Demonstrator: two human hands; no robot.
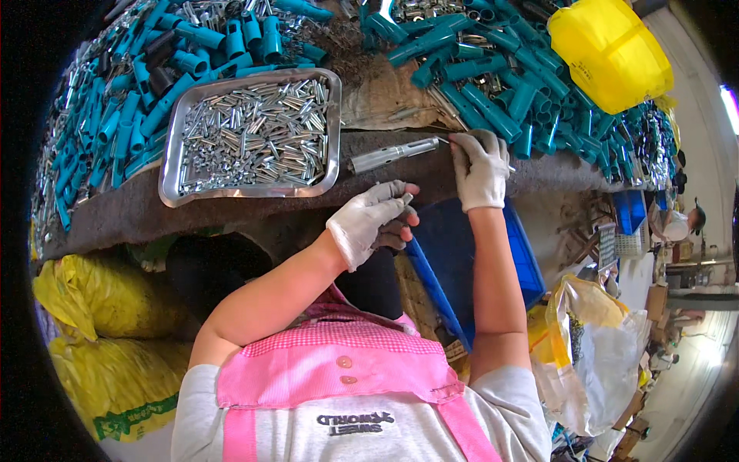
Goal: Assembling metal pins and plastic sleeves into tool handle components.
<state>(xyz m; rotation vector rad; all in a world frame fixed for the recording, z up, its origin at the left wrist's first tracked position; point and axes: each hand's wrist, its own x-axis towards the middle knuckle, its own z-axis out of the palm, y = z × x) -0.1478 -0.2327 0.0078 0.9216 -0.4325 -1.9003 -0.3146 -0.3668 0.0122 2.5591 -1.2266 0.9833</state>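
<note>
My left hand (376,222), in a pale glove with bare fingertips, is held in front of the bench edge. Its fingers are curled around a small light-grey metal piece (407,199), whose full shape is hidden. A slotted silver metal tube (392,155) lies on the bench, pointing toward my right hand (483,168). That hand, also gloved, rests at the tube's right end with fingers bent together. A thin metal pin (444,140) shows at its fingertips, beside the tube's end; the fingers partly cover it.
A metal tray (333,158) of small pins and fittings sits on the left. Piles of teal plastic tubes (493,108) cover the bench's back, with a yellow basin (612,58) at right. Below are a blue crate (512,254) and yellow sacks (115,308). Other people are far right.
</note>
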